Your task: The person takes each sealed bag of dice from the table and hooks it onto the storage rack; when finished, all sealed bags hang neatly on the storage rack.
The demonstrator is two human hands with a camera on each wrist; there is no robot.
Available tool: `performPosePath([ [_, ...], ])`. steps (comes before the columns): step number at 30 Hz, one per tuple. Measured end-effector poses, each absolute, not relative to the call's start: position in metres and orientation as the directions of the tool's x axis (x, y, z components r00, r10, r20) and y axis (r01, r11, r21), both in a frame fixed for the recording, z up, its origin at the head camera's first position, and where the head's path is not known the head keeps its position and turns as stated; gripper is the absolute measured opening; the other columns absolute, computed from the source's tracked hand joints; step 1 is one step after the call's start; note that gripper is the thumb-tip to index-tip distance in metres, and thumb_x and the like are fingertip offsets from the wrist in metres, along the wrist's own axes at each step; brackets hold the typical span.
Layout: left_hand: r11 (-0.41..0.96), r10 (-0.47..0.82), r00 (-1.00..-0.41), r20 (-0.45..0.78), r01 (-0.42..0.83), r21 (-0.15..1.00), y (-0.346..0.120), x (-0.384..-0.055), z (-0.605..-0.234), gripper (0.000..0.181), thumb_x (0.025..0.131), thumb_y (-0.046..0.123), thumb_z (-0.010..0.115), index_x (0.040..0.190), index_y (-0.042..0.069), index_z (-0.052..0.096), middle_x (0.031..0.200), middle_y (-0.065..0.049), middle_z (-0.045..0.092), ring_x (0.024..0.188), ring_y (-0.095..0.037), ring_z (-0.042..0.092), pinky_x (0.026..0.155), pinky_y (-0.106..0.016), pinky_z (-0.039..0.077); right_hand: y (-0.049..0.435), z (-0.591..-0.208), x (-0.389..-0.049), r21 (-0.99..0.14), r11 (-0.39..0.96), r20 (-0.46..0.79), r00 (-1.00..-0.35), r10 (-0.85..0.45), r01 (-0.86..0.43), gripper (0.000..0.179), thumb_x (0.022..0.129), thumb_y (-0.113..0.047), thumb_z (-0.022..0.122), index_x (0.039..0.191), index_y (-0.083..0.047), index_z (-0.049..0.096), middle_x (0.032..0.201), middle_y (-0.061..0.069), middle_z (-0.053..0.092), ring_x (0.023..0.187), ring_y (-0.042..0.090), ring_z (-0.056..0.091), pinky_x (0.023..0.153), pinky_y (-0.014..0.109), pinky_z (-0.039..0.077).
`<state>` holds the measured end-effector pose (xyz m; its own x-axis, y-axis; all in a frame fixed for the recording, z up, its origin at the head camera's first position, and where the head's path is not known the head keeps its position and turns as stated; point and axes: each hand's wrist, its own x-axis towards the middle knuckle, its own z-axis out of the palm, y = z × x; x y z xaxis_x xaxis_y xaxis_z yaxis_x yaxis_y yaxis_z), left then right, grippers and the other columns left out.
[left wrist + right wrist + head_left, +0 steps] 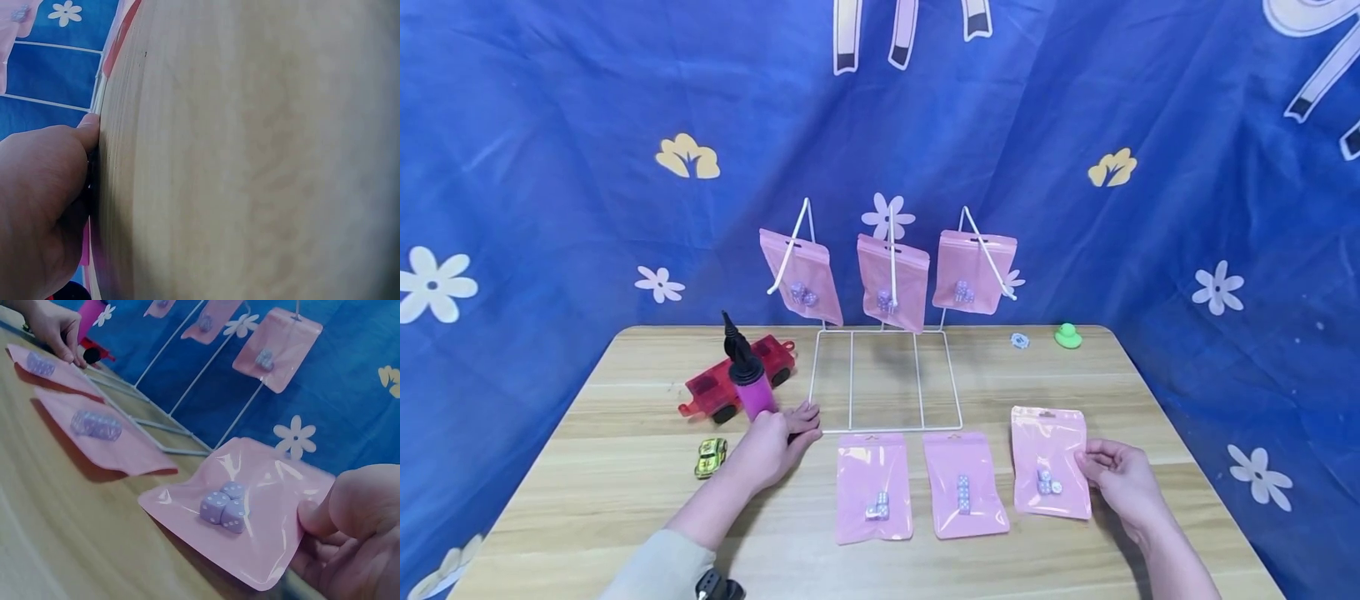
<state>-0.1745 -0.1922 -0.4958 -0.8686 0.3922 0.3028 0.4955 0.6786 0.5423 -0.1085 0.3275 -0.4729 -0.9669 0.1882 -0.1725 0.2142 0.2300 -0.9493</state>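
My right hand [1123,483] pinches the right edge of a pink zip pouch [262,487], thumb on its front face. Small lilac dice [224,508] show through that pouch. At the front left corner of a white wire display rack [887,431], my left hand [778,442] grips the base wire between thumb and fingers. In the left wrist view, the thumb [89,125] lies against the wire. Two more pink pouches of dice, a left one [874,471] and a middle one [961,521], lie flat before the rack.
Three pink pouches hang from the rack's arms: left [790,267], middle [872,279], right [955,250]. Left of the rack are a red toy wagon [707,392], a magenta hand pump [752,393] and a yellow-green toy car [711,458]. A green duck [1067,336] and blue token [1019,341] sit back right.
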Motion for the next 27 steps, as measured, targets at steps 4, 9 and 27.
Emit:
performPosePath([
  [4,0.68,0.393,-0.869,0.301,0.496,0.541,-0.192,-0.175,-0.497,0.029,0.095,0.009,0.081,0.12,-0.004,0.077,0.13,-0.02,0.07,0.126,-0.036,0.065,0.106,-0.051,0.051,0.323,-0.46,-0.109,-0.973,0.224,-0.015,-0.982,0.19,0.058,0.014,0.098,0.013,0.065,0.108,0.022,0.064,0.087,0.003,0.075,0.079,0.006,0.07,0.07,0.021,0.061],
  [9,0.687,0.389,-0.871,0.301,0.492,0.536,-0.192,-0.175,-0.498,0.028,0.095,0.009,0.081,0.12,-0.004,0.077,0.13,-0.02,0.07,0.126,-0.035,0.065,0.107,-0.052,0.05,0.318,-0.441,-0.111,-0.972,0.227,0.117,-0.97,0.211,-0.068,0.011,0.096,0.015,0.065,0.106,0.021,0.066,0.085,0.0,0.075,0.077,0.006,0.07,0.068,0.019,0.06],
  [27,0.689,0.385,-0.872,0.302,0.49,0.535,-0.191,-0.175,-0.495,0.027,0.095,0.009,0.081,0.119,-0.004,0.078,0.129,-0.02,0.07,0.126,-0.035,0.065,0.107,-0.052,0.049,0.292,-0.376,-0.133,-0.932,0.23,0.323,-0.931,0.17,-0.281,0.007,0.095,0.015,0.069,0.099,0.012,0.073,0.082,0.0,0.075,0.068,0.007,0.064,0.058,0.015,0.054],
])
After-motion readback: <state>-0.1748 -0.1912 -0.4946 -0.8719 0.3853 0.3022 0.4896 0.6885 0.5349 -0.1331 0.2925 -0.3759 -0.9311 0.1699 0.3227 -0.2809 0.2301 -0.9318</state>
